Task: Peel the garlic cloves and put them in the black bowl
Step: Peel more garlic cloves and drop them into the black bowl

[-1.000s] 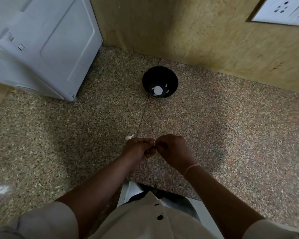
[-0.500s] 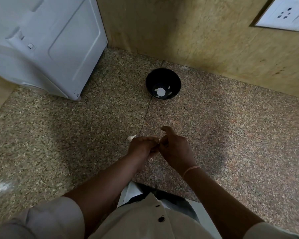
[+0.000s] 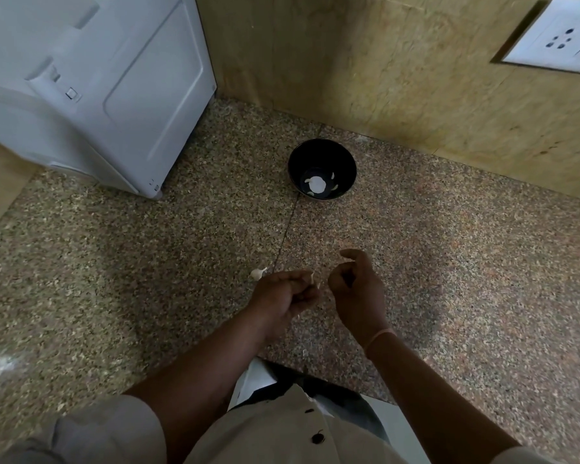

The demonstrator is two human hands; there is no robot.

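Head view: left hand (image 3: pixel 283 296) pinches garlic clove (image 3: pixel 312 278), right hand (image 3: pixel 357 293) curled beside.

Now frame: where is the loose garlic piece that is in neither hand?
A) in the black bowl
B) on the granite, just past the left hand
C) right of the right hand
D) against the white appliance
B: the loose garlic piece lies on the granite surface at the outer edge of the left hand, well short of the black bowl.

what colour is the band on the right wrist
The band is pale pinkish orange, thin and plain; the head view shows it.
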